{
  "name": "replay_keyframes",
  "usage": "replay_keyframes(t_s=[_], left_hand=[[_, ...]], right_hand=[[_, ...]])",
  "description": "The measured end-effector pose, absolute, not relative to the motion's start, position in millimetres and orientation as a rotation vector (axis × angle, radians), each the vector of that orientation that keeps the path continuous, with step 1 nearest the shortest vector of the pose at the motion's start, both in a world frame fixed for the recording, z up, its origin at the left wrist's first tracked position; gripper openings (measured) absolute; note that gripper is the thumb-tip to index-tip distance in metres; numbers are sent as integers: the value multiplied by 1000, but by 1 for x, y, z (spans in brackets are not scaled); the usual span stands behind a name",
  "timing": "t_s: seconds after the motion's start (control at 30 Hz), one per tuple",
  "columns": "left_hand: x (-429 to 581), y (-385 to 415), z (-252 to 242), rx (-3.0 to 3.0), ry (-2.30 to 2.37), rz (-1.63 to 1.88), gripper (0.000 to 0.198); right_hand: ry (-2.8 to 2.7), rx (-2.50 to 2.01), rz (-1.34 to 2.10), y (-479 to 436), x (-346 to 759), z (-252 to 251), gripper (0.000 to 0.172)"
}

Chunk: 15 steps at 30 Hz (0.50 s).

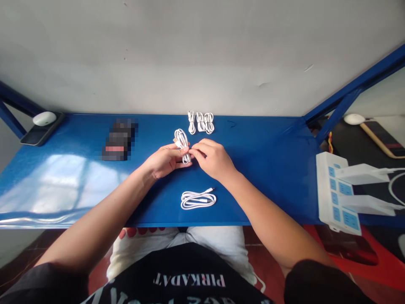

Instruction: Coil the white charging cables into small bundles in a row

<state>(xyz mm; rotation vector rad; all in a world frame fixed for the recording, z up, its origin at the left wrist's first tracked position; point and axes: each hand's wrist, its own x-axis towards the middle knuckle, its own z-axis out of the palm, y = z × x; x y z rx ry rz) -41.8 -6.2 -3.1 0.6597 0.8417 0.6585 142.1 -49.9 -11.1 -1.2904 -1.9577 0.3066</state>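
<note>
A coiled white USB cable is held upright in my left hand, thumb across its middle and fingers behind it. Its plug end shows at the upper left of the coil. My right hand is closed in a pinch right against the bundle's right side; what its fingertips grip is too small to make out. Nearer to me, a loosely looped white cable lies on the blue table. Behind my hands, several tied white cable bundles lie near the wall, with a thin black tie to their right.
A dark, blurred-out item lies left of my hands. At the far left, a white mouse-shaped object rests on a dark phone-like slab. On the right, a white power strip holds plugged-in white chargers. Blue frame bars rise at both sides.
</note>
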Motion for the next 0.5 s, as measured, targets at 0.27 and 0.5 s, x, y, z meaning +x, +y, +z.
replay_keyframes(t_s=[0.27, 0.5], left_hand=[[-36, -13, -11, 980, 847, 828, 28], [-35, -22, -9, 1555, 886, 1044, 13]], right_hand=[[-1652, -1408, 573, -51, 137, -4, 27], [-882, -1279, 1606, -43, 144, 0, 18]])
